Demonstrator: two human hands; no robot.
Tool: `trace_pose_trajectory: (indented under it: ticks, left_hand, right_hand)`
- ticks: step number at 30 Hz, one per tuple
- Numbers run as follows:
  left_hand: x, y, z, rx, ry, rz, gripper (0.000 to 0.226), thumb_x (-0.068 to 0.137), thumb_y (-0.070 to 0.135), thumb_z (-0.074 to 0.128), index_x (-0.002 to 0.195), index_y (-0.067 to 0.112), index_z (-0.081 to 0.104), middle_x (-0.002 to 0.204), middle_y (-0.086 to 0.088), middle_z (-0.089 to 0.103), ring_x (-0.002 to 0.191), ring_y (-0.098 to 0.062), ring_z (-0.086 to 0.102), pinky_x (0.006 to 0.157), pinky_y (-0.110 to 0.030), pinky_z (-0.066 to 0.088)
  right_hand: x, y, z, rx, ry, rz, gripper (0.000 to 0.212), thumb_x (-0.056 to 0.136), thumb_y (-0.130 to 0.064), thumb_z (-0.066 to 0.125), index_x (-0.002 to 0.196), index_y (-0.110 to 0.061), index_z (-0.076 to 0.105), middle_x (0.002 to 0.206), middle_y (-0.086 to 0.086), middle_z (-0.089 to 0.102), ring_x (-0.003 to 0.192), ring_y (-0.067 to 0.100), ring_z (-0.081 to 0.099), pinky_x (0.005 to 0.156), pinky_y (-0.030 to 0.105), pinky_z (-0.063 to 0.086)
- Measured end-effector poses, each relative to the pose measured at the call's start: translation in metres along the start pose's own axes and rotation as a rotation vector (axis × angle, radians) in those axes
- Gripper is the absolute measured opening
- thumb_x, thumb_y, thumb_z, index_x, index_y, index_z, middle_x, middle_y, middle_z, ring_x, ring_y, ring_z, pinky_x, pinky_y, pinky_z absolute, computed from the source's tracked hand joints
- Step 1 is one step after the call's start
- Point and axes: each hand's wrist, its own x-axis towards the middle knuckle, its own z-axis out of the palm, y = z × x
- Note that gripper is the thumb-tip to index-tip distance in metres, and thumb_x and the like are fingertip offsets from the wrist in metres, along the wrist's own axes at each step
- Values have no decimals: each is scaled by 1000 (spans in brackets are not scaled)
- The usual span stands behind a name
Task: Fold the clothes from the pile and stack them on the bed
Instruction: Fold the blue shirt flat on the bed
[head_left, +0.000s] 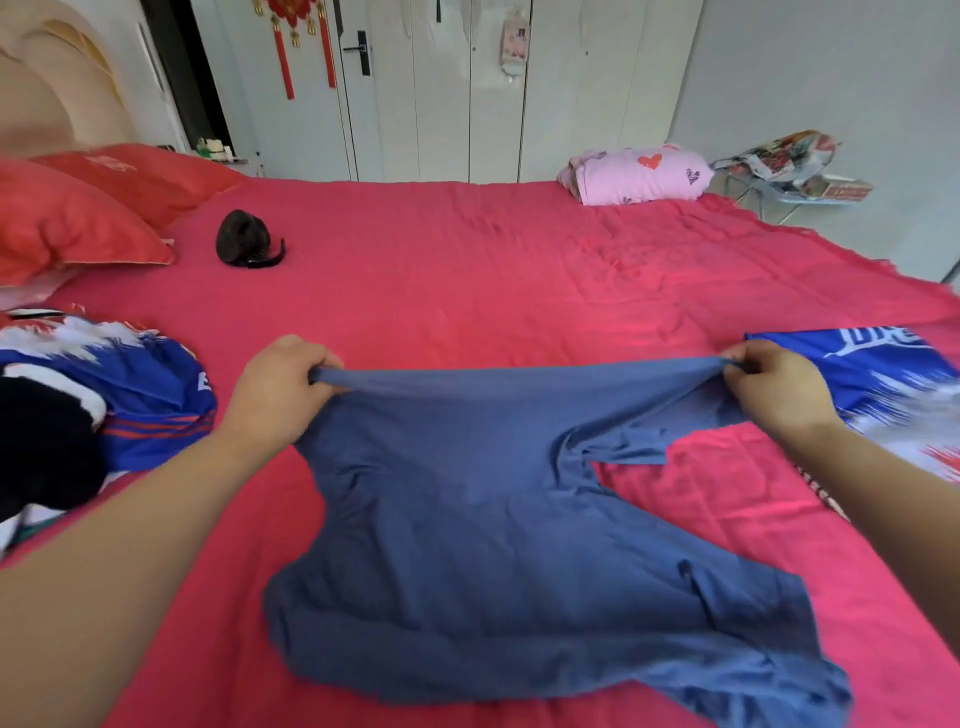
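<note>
On red bed (467, 270), blue shirt (467, 519), white wardrobe (426, 104)

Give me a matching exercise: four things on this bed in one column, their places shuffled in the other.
1. blue shirt
2. pink folded cloth
3. red pillow
4. small black item

A. far right corner of the bed
B. just right of the red pillow
C. far left edge
D. middle front, gripped by left hand and right hand

Pairs: 1-D, 2-A, 3-C, 4-B
</note>
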Motion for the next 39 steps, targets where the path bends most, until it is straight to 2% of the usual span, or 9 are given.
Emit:
trace_pose_trajectory:
  ticks: [4,11,17,20,22,24,27,34,39]
  left_hand:
    - [-75,-2,-9,23,-17,48,18,67,-9,63,80,2,69,72,-8,53,76,-30,57,63,-26,24]
    - [-163,-21,13,46,-293,197,32,55,16,46,76,16,69,70,-3,63,67,-26,63,64,-34,53]
    - [-185,-29,9,232,-346,370,15,61,37,55,66,26,64,59,7,59,55,-17,63,48,-24,49]
    - [-176,-21,-4,328,-502,367,58,61,69,35,83,28,69,77,8,66,78,-12,63,67,-28,46]
    - [-163,-14,-10,276,-562,262,77,56,78,23,89,27,70,88,9,68,89,-11,59,78,-29,44]
    - [-146,-5,-9,100,-441,165,77,64,73,23,83,17,72,85,0,69,87,-19,61,78,-34,45]
    - [-116,9,6,52,-295,163,54,79,48,34,93,12,72,96,-8,70,95,-26,61,82,-34,44]
    - [-68,6,72,287,-420,42,35,99,33,35,125,18,53,126,-5,58,117,-25,52,95,-35,41]
    - [-68,-2,88,466,-633,70,40,98,47,30,100,15,54,114,-9,62,107,-29,56,81,-35,40]
  right_hand:
    - [-75,32,-25,1,-6,-42,14,84,0,56,93,-5,67,93,20,65,93,34,60,75,33,38]
    - [-190,82,-18,-31,-182,-49,21,74,12,66,81,-7,73,75,1,57,83,32,60,75,29,35]
    - [-222,105,-15,-114,-211,-157,40,60,21,72,72,-17,74,67,-4,56,66,33,63,64,24,39]
    - [-216,102,-29,-141,-418,-113,52,69,6,71,63,-45,60,70,-11,61,68,8,60,63,9,39]
    - [-203,86,-36,-172,-566,-121,33,76,-8,70,59,-36,63,70,-7,64,70,4,58,67,12,40]
    - [-180,63,-38,-28,-533,-56,12,82,-14,67,71,-15,70,73,4,65,73,15,58,67,19,39]
    - [-142,35,-17,-26,-415,-90,15,89,-22,60,74,-20,64,76,1,65,79,21,62,63,24,37]
    - [-70,-5,75,-138,-384,-125,31,95,-35,44,113,-16,61,112,12,65,106,29,58,83,33,43]
    - [-44,-5,119,-280,-527,-145,36,94,-40,46,118,-17,59,121,10,62,113,28,56,91,34,44]
